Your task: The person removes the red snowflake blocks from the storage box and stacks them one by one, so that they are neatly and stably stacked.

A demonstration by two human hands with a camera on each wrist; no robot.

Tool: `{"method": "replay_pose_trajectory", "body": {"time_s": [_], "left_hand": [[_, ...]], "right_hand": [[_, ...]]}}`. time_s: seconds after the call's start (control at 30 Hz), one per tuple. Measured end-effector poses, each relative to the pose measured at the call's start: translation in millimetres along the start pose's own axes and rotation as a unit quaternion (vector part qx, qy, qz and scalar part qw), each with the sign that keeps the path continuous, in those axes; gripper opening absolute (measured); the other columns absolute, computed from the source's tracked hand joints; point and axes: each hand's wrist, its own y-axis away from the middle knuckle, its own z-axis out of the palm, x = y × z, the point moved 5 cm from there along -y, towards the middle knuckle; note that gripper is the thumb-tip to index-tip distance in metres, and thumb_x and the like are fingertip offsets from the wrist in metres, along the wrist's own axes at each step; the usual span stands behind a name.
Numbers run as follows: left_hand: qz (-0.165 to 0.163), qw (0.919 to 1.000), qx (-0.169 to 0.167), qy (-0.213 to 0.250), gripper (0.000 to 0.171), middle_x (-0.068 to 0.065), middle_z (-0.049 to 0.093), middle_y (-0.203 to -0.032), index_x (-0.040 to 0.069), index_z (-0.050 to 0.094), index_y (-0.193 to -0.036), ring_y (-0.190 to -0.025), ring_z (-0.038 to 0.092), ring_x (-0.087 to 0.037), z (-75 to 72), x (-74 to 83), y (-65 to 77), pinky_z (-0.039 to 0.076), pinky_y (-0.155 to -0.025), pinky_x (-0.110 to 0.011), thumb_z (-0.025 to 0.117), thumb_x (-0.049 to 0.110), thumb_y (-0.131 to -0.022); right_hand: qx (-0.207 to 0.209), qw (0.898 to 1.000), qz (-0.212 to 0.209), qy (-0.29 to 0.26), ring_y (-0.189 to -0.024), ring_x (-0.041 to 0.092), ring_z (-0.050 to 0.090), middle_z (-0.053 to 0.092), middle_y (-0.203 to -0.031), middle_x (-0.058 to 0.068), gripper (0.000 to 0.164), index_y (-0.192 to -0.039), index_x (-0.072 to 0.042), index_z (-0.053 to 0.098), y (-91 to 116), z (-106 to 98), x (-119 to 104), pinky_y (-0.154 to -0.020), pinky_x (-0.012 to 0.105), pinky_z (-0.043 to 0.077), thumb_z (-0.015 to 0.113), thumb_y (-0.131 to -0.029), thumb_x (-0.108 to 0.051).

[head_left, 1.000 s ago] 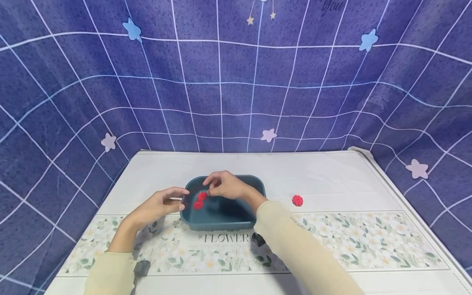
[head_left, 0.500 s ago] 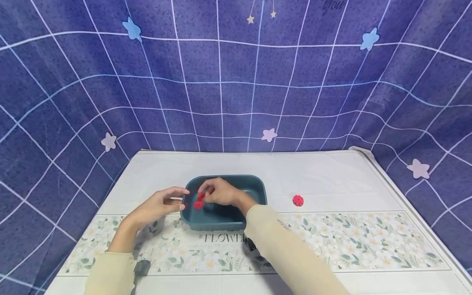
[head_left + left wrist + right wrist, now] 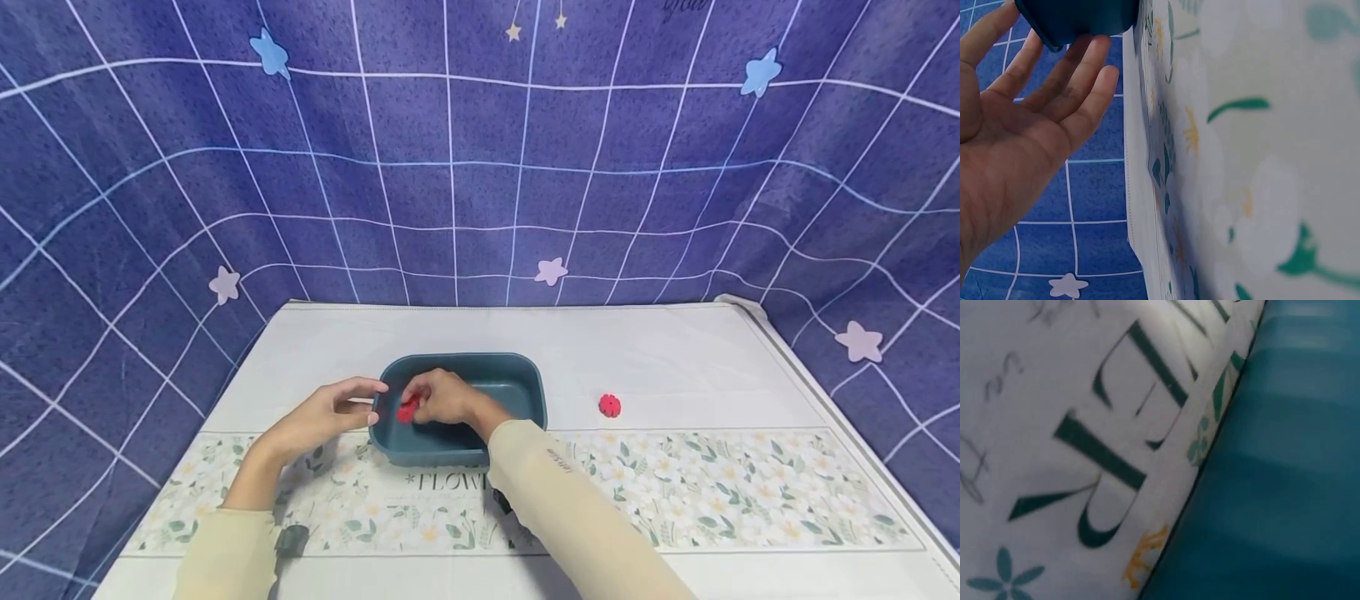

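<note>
On the table stands a dark teal rectangular bin point(image 3: 510, 392). My left hand point(image 3: 315, 421) rests against its left end, thumb and fingers spread and touching the wall; the left wrist view shows the open palm point(image 3: 1019, 134) and lightly bent fingers by the bin point(image 3: 1085, 15). My right hand point(image 3: 447, 398) reaches inside, its thumb and fingers curled on red flower-shaped discs point(image 3: 407, 412) at the bin's left side, which it partly hides. The right wrist view holds only the bin's side point(image 3: 1279, 456) and the printed cloth, no hand.
Another red flower-shaped disc point(image 3: 610, 406) lies on the table right of the bin. A floral printed strip point(image 3: 712, 492) crosses the white tablecloth point(image 3: 645, 350). Behind and at both sides hangs a blue gridded curtain point(image 3: 480, 192) with stars.
My right hand has moved left and lower in the bin, onto the red discs, covering more of them. My left hand stays at the bin's left end. The head view has shifted slightly.
</note>
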Motion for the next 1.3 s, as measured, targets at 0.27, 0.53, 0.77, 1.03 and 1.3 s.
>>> {"method": "replay_pose_trajectory", "body": {"time_s": [0.27,0.53,0.77,1.03,1.3], "left_hand": [[-0.001,1.0,0.001,0.005,0.056,-0.021,0.05,-0.154,0.008,0.051,-0.148,-0.138,0.054,-0.043,-0.2,1.7,1.0,0.058,-0.104,-0.037,0.071,0.028,-0.099],[-0.004,1.0,0.002,0.0,0.057,-0.02,0.049,-0.155,0.009,0.051,-0.149,-0.14,0.052,-0.044,-0.9,0.3,1.0,0.057,-0.106,-0.042,0.07,0.03,-0.1],[-0.002,1.0,0.001,-0.004,0.056,-0.02,0.049,-0.155,0.009,0.051,-0.148,-0.14,0.052,-0.044,-0.7,-0.5,0.2,0.057,-0.107,-0.044,0.07,0.031,-0.1],[0.003,0.9999,0.002,-0.01,0.056,-0.021,0.05,-0.154,0.008,0.051,-0.148,-0.139,0.054,-0.044,-1.7,1.4,0.8,0.057,-0.107,-0.043,0.07,0.03,-0.1],[0.006,1.0,0.0,-0.003,0.054,-0.021,0.049,-0.155,0.008,0.051,-0.148,-0.137,0.056,-0.043,0.1,-0.3,0.9,0.057,-0.106,-0.04,0.069,0.026,-0.101]], "right_hand": [[0.002,0.997,0.027,0.07,-0.069,0.011,0.052,0.064,-0.077,-0.005,0.029,-0.107,-0.016,0.078,-3.9,2.8,-1.8,-0.059,0.02,0.042,0.084,-0.08,-0.005],[0.017,0.994,0.017,0.109,-0.071,0.009,0.055,0.068,-0.08,-0.008,0.026,-0.102,-0.018,0.078,-5.7,3.8,-4.2,-0.063,0.019,0.045,0.088,-0.079,-0.012],[0.026,0.992,0.009,0.127,-0.07,0.006,0.056,0.07,-0.078,-0.01,0.024,-0.102,-0.018,0.078,-3.9,5.0,-6.6,-0.065,0.018,0.047,0.089,-0.08,-0.016],[0.015,0.99,-0.005,0.141,-0.067,0.007,0.057,0.067,-0.075,-0.01,0.025,-0.102,-0.016,0.076,-2.5,6.9,-10.6,-0.062,0.018,0.047,0.088,-0.08,-0.019],[0.022,0.991,-0.016,0.128,-0.066,0.006,0.057,0.067,-0.076,-0.007,0.027,-0.102,-0.012,0.075,0.4,3.7,-9.2,-0.061,0.016,0.047,0.087,-0.078,-0.017]]}}
